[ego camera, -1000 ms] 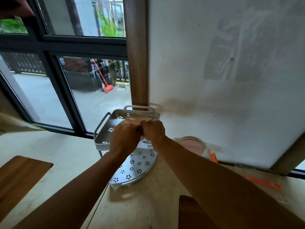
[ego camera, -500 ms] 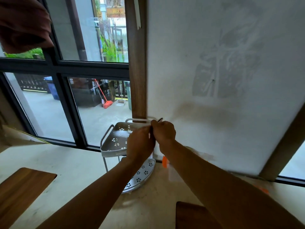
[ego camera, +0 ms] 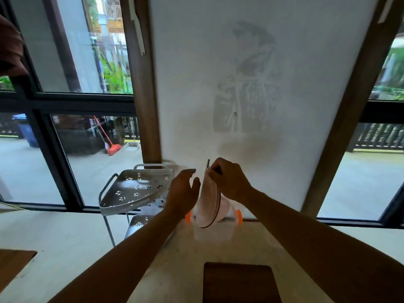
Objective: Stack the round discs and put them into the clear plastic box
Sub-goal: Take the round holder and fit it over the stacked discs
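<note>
Pale stone bench (ego camera: 251, 243) runs beneath dark-framed windows and a white wall panel. At its far edge sits a clear plastic box with orange clips (ego camera: 213, 231). Directly above the box, the right hand (ego camera: 229, 182) pinches the top rim of a pale round disc with a dark edge (ego camera: 211, 204), which hangs on edge, its lower rim just over the box opening. The left hand (ego camera: 182, 192) is spread, fingers loose, just beside the disc's left face. To the left stands a white perforated corner rack (ego camera: 133, 189).
</note>
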A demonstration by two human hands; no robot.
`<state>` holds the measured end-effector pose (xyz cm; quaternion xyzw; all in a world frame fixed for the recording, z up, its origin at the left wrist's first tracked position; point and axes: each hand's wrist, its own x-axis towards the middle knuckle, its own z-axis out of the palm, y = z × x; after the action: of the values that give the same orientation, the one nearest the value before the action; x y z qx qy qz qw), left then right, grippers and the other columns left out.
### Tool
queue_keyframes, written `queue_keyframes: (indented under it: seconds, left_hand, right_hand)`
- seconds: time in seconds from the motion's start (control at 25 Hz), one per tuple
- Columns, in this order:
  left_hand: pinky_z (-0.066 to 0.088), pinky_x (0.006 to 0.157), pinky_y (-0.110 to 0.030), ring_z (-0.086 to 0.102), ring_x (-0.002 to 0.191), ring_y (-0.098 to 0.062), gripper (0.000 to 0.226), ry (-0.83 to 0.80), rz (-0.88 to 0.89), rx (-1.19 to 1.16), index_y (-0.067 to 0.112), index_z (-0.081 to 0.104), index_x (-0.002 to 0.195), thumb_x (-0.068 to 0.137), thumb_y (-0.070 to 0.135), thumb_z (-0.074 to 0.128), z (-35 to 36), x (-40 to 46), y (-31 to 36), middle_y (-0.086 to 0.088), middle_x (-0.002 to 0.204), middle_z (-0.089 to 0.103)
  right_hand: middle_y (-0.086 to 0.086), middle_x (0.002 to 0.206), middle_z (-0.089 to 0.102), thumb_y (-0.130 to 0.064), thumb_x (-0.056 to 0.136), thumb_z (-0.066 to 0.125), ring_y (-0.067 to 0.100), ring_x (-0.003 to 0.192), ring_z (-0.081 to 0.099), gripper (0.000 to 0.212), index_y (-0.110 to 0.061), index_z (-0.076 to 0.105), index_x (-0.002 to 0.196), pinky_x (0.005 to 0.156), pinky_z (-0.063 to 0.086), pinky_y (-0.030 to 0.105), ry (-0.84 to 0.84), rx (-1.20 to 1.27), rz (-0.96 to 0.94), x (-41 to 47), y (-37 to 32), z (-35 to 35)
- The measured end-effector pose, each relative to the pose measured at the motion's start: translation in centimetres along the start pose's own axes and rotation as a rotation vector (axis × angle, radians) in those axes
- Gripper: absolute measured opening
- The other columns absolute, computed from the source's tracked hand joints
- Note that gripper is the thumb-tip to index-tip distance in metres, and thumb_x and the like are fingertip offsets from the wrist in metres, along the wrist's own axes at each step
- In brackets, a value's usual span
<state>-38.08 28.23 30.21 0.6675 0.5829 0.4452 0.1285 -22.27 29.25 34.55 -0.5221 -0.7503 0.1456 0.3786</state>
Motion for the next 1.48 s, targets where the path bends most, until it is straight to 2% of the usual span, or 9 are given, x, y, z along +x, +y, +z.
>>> queue_keyframes:
  seconds: [0.12, 0.2, 0.32, 0.48, 0.6, 0.8, 0.96, 1.12, 1.48]
  left_hand:
    - [0.040, 0.109, -0.049, 0.046, 0.133, -0.031, 0.061, -0.083, -0.099, -0.074, 0.011, 0.040, 0.143, 0.095, 0.049, 0.049, 0.3, -0.2, 0.1, -0.012, 0.145, 0.049]
    - [0.052, 0.090, -0.039, 0.059, 0.113, -0.021, 0.053, -0.148, -0.041, -0.142, 0.020, 0.052, 0.128, 0.093, 0.059, 0.042, -0.3, -0.7, -0.2, 0.004, 0.121, 0.061]
    - [0.047, 0.062, -0.020, 0.066, 0.081, -0.012, 0.026, -0.234, 0.019, -0.075, 0.024, 0.063, 0.104, 0.098, 0.045, 0.047, -1.3, -1.4, -1.0, 0.005, 0.092, 0.068]
    - [0.052, 0.066, -0.020, 0.063, 0.070, 0.000, 0.019, -0.347, 0.110, 0.076, 0.015, 0.073, 0.102, 0.097, 0.025, 0.057, -1.7, -1.7, -0.6, -0.003, 0.090, 0.075]
    - [0.057, 0.073, -0.031, 0.065, 0.067, -0.004, 0.018, -0.334, 0.137, 0.099, 0.017, 0.076, 0.102, 0.095, 0.024, 0.061, -1.4, -1.3, -0.4, -0.002, 0.088, 0.077]
    - [0.050, 0.071, -0.018, 0.059, 0.066, 0.014, 0.014, -0.356, 0.159, 0.078, 0.023, 0.079, 0.098, 0.089, 0.020, 0.067, 0.1, -0.1, -0.7, 0.005, 0.090, 0.078]
    - [0.057, 0.064, -0.021, 0.066, 0.062, 0.008, 0.013, -0.371, 0.088, 0.038, 0.026, 0.079, 0.095, 0.087, 0.021, 0.071, 1.4, 0.7, -2.0, 0.019, 0.076, 0.073]
    - [0.056, 0.056, -0.015, 0.070, 0.062, 0.002, 0.012, -0.390, 0.052, 0.033, 0.027, 0.078, 0.095, 0.085, 0.023, 0.074, 2.7, 1.8, -3.8, 0.025, 0.066, 0.068]
    - [0.048, 0.052, -0.005, 0.068, 0.059, 0.003, 0.008, -0.376, -0.050, -0.019, 0.034, 0.076, 0.082, 0.079, 0.027, 0.080, 6.4, 6.7, -8.8, 0.029, 0.055, 0.066]
  right_hand:
    - [-0.004, 0.075, 0.063, -0.031, 0.093, 0.057, 0.011, 0.068, 0.060, 0.013, -0.020, 0.058, 0.086, 0.057, 0.045, 0.024, -0.087, -0.023, -0.043, -0.8, 0.8, -2.1]
    - [-0.005, 0.079, 0.064, -0.032, 0.094, 0.054, 0.012, 0.073, 0.061, 0.012, -0.021, 0.058, 0.090, 0.059, 0.046, 0.024, -0.133, -0.088, -0.083, -1.2, 1.2, -3.4]
    - [0.001, 0.086, 0.067, -0.028, 0.097, 0.052, 0.017, 0.077, 0.062, 0.011, -0.020, 0.058, 0.095, 0.065, 0.050, 0.031, -0.160, -0.111, -0.113, -1.8, 2.5, -4.6]
    - [0.000, 0.087, 0.067, -0.027, 0.099, 0.049, 0.015, 0.078, 0.062, 0.010, -0.023, 0.057, 0.094, 0.069, 0.053, 0.038, -0.161, -0.147, -0.105, -2.6, 4.5, -4.6]
    - [-0.009, 0.086, 0.066, -0.027, 0.097, 0.050, 0.006, 0.078, 0.061, 0.011, -0.028, 0.059, 0.092, 0.067, 0.053, 0.034, -0.112, -0.091, -0.086, -3.3, 6.1, -4.3]
    - [-0.013, 0.083, 0.068, -0.040, 0.090, 0.063, 0.001, 0.078, 0.063, 0.011, -0.031, 0.063, 0.096, 0.068, 0.052, 0.022, -0.020, 0.013, 0.000, -4.1, 9.5, -3.4]
    - [-0.014, 0.076, 0.069, -0.035, 0.073, 0.083, 0.000, 0.073, 0.064, 0.019, -0.030, 0.067, 0.082, 0.065, 0.050, 0.014, -0.030, 0.053, 0.083, -4.4, 12.8, -2.8]
    - [-0.012, 0.075, 0.070, -0.028, 0.074, 0.083, 0.002, 0.072, 0.064, 0.013, -0.024, 0.071, 0.078, 0.068, 0.051, 0.023, -0.030, 0.020, 0.110, -3.0, 14.9, -1.3]
    - [-0.019, 0.072, 0.066, -0.028, 0.083, 0.074, -0.008, 0.071, 0.060, 0.003, -0.024, 0.075, 0.084, 0.062, 0.038, 0.006, -0.088, -0.023, 0.048, 3.1, 19.2, 3.0]
